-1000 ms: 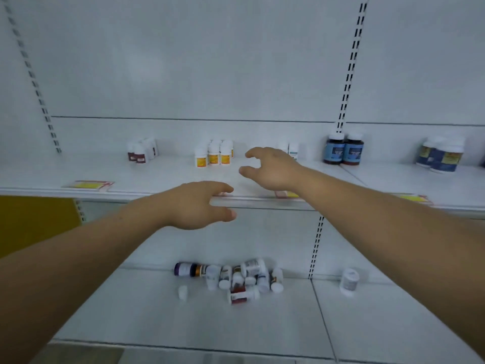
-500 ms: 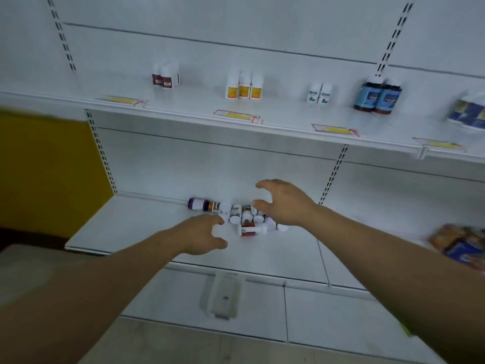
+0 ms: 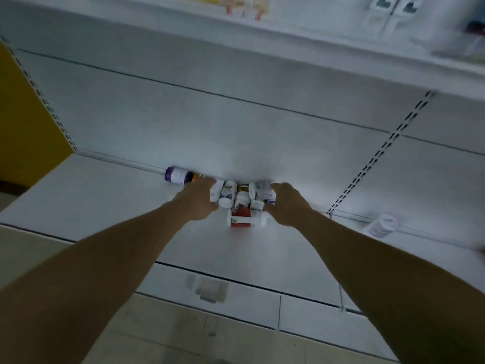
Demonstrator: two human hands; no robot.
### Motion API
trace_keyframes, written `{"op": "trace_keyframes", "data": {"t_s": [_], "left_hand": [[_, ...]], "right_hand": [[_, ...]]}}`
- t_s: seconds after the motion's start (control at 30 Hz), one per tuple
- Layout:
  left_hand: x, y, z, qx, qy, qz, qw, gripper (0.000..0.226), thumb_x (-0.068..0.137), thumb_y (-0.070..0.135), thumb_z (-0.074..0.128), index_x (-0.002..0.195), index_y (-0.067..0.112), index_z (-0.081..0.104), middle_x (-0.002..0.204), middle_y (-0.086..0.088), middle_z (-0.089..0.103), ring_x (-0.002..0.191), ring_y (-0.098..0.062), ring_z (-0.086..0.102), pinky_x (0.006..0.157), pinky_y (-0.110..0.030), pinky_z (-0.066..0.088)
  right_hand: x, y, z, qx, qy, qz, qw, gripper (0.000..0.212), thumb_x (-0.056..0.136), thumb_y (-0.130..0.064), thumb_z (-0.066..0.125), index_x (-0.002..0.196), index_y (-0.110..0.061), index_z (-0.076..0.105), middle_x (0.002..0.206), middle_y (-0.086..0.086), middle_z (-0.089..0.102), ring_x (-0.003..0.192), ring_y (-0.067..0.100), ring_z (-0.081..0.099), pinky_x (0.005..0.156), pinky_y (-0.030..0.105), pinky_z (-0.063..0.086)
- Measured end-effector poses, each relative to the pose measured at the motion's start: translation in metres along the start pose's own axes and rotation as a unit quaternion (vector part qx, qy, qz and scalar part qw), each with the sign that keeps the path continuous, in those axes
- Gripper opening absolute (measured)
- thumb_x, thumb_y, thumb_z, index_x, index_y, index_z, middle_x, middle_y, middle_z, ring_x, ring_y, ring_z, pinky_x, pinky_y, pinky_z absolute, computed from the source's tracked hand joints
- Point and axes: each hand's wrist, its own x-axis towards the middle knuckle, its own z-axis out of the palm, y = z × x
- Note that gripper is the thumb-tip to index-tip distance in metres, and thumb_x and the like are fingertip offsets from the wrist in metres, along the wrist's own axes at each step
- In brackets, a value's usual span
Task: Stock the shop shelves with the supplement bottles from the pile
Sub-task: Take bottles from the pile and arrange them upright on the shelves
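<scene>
Both hands dropped from upper shelf to pile [image 3: 242,199] at far edge of bottom shelf [image 3: 105,206]. Left hand [image 3: 200,202] wraps white bottle [image 3: 216,193]; right hand [image 3: 284,203] curled against pile's right side, grip unclear. Next pickup starting.

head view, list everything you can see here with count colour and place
pile of small plastic supplement bottles: count unclear, mostly white, jumbled on the lower shelf against the back panel
red-labelled white bottle: one, lying on its side at the pile's near edge
purple-capped white bottle: one, lying on its side left of the pile
blurred white bottle: one, alone, right along the same shelf
white metal lower shelf: one, under the pile
white upper shelf: one, top of view, contents blurred
yellow panel: one, far left
left hand: at the pile's left side, touching bottles
right hand: at the pile's right side, touching bottles
</scene>
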Motion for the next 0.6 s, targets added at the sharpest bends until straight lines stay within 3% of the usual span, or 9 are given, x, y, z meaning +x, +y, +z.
{"op": "trace_keyframes", "data": {"t_s": [0.13,0.23,0.3,0.37,0.4,0.47,0.53,0.57,0.6], "left_hand": [[0.052,-0.019,0.029,0.08,-0.014,0.006,0.997,0.082,0.09,0.019,0.059,0.151,0.023,0.005,0.158,-0.012,-0.001,0.145,-0.033,0.008,0.115,-0.045,0.022],[0.069,-0.029,0.048,0.135,-0.047,0.012,0.99,0.083,0.09,0.007,0.054,0.151,0.022,0.001,0.158,-0.012,-0.011,0.145,-0.034,0.01,0.114,-0.041,0.027],[0.073,-0.033,0.054,0.11,-0.012,0.01,0.994,0.076,0.088,0.001,0.053,0.15,0.02,0.014,0.158,-0.014,-0.002,0.142,-0.033,0.021,0.111,-0.039,0.031],[0.076,-0.037,0.058,0.095,0.05,0.04,0.993,0.061,0.087,0.0,0.054,0.142,0.014,0.031,0.151,-0.015,0.022,0.131,-0.031,0.038,0.105,-0.034,0.037],[0.078,-0.04,0.061,0.103,0.075,0.06,0.99,0.055,0.087,0.001,0.055,0.137,0.011,0.035,0.142,-0.015,0.033,0.122,-0.028,0.045,0.099,-0.031,0.04],[0.077,-0.043,0.062,0.119,0.115,0.075,0.983,0.054,0.088,0.006,0.054,0.138,0.009,0.033,0.134,-0.015,0.038,0.115,-0.028,0.049,0.096,-0.031,0.042],[0.071,-0.045,0.058,0.032,0.148,0.016,0.988,0.056,0.091,0.011,0.053,0.142,0.013,0.031,0.136,-0.018,0.032,0.11,-0.034,0.052,0.095,-0.036,0.043],[0.064,-0.042,0.052,-0.07,0.154,-0.051,0.984,0.053,0.092,0.013,0.054,0.141,0.017,0.036,0.135,-0.018,0.032,0.106,-0.036,0.054,0.094,-0.037,0.044],[0.055,-0.041,0.046,-0.212,0.169,-0.111,0.956,0.048,0.091,0.015,0.057,0.136,0.02,0.042,0.132,-0.015,0.037,0.103,-0.034,0.056,0.093,-0.037,0.046]], "right_hand": [[0.043,0.018,0.024,-0.059,-0.005,-0.013,0.998,0.066,0.096,-0.025,0.049,0.152,-0.017,0.014,0.158,0.006,0.013,0.142,0.029,0.02,0.112,0.043,0.03],[0.059,0.029,0.039,-0.125,-0.013,-0.008,0.992,0.077,0.096,-0.025,0.049,0.153,-0.022,-0.002,0.159,0.004,0.007,0.14,0.031,0.02,0.109,0.045,0.032],[0.066,0.035,0.048,-0.158,0.015,0.002,0.987,0.081,0.092,-0.027,0.055,0.152,-0.021,0.001,0.149,0.01,0.019,0.13,0.031,0.03,0.103,0.042,0.037],[0.072,0.038,0.053,-0.171,0.058,0.021,0.983,0.072,0.086,-0.024,0.061,0.145,-0.019,0.02,0.137,0.011,0.029,0.122,0.029,0.035,0.098,0.038,0.037],[0.075,0.039,0.054,-0.174,0.074,0.026,0.982,0.066,0.083,-0.022,0.062,0.139,-0.018,0.027,0.134,0.01,0.032,0.121,0.028,0.036,0.097,0.037,0.037],[0.076,0.043,0.053,-0.185,0.098,0.019,0.978,0.056,0.084,-0.023,0.06,0.133,-0.014,0.033,0.133,0.01,0.039,0.122,0.028,0.037,0.098,0.036,0.036],[0.07,0.044,0.047,-0.143,0.124,-0.003,0.982,0.05,0.088,-0.032,0.057,0.13,-0.012,0.037,0.129,0.011,0.046,0.119,0.029,0.042,0.096,0.037,0.038],[0.066,0.043,0.043,-0.08,0.137,-0.009,0.987,0.051,0.088,-0.036,0.059,0.129,-0.012,0.039,0.126,0.012,0.047,0.115,0.03,0.045,0.093,0.037,0.04],[0.057,0.036,0.037,0.013,0.146,-0.01,0.989,0.054,0.085,-0.038,0.064,0.127,-0.012,0.042,0.122,0.013,0.047,0.108,0.029,0.049,0.088,0.034,0.042]]}}
